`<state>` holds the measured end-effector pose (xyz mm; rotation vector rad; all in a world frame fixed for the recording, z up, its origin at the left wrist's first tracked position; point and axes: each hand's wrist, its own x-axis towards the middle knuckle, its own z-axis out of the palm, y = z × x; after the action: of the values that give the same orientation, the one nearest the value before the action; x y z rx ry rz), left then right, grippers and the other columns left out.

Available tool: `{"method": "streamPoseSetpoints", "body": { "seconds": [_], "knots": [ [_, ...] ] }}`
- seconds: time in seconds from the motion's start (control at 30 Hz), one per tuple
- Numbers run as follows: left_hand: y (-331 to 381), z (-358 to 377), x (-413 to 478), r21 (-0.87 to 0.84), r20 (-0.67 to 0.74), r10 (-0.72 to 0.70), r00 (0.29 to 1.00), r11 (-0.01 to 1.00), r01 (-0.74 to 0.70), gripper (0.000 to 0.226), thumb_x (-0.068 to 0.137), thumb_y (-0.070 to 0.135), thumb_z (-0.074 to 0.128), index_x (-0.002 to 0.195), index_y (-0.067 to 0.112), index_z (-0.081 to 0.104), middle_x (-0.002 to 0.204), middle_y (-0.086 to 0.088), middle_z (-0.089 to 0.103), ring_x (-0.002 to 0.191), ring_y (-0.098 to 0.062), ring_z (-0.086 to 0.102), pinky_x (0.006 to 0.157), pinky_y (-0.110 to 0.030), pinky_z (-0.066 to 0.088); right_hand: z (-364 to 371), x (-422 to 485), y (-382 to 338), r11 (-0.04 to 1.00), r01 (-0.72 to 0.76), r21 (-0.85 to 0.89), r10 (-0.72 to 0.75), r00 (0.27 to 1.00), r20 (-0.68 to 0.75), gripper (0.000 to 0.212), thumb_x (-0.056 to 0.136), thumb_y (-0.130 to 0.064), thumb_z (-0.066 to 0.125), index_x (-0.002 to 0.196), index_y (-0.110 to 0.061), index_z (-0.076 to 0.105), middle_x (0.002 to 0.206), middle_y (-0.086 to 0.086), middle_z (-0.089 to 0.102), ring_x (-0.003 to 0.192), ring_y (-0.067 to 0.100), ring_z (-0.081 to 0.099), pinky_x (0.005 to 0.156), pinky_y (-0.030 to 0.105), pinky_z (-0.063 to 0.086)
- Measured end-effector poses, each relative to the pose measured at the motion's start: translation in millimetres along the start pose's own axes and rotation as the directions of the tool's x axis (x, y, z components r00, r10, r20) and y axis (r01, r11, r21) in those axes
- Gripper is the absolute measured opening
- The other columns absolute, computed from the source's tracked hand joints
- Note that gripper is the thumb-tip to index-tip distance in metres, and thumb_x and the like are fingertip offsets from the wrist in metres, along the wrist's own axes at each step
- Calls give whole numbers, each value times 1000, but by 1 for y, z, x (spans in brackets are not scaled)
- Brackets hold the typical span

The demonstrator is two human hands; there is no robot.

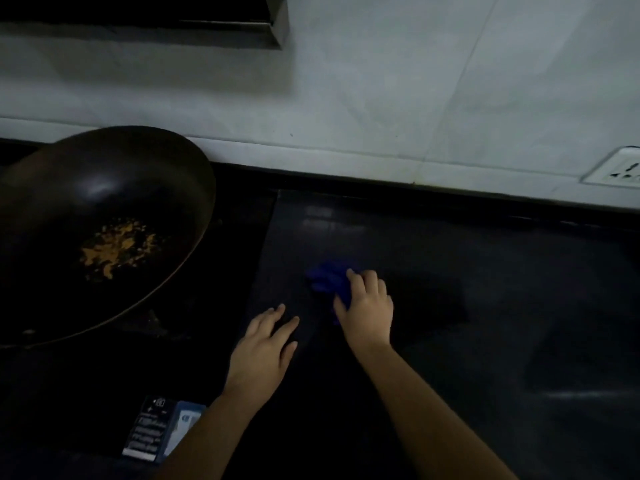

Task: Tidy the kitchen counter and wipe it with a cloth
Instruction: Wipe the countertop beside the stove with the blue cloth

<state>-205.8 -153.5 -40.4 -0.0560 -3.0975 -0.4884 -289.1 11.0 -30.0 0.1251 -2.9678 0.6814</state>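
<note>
A crumpled blue cloth (pixel 325 280) lies on the dark, glossy kitchen counter (pixel 485 306), about midway between the front edge and the wall. The person's right hand (pixel 369 308) sits on the near right part of the cloth, its fingers curled over the bunched fabric and the thumb tucked against its near edge, so the hand holds the cloth down against the counter; most of the fabric shows beyond and left of the knuckles. The left hand (pixel 265 351) rests just near-left of the cloth and apart from it, palm down on the counter with its fingers straight and slightly spread, holding nothing. Well left of the cloth stands a large dark wok (pixel 104 188), tilted, with a patch of yellow-brown food scraps (pixel 116 245) in its bowl. Near-left of the cloth, beside the left forearm, lies a small printed packet (pixel 156 431). Beyond the cloth rises a pale tiled wall (pixel 381 81), with a white wall socket (pixel 620 168) far right of the cloth and the edge of an extractor hood (pixel 273 22) above and to its left.
</note>
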Motion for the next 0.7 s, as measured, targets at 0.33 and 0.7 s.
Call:
{"method": "streamPoseSetpoints", "body": {
  "seconds": [0.33,0.7],
  "knots": [
    [-3,1,1,-38,-11,-17,1000,999,16,44,83,42,37,113,25,64,124,-3,62,112,-12,39,72,-32,57,-42,58,84,783,-622,17,613,767,-191,48,85,-24,57,128,-8,43,132,20,41,116,38,42,90,49,41],
    [-2,-1,0,-27,21,-28,999,999,28,44,84,43,36,115,26,62,126,-1,60,113,-12,40,68,-32,57,-19,43,63,996,-85,-25,81,987,-139,51,74,-21,68,122,-10,56,113,19,59,98,39,56,75,45,50]
  ]
}}
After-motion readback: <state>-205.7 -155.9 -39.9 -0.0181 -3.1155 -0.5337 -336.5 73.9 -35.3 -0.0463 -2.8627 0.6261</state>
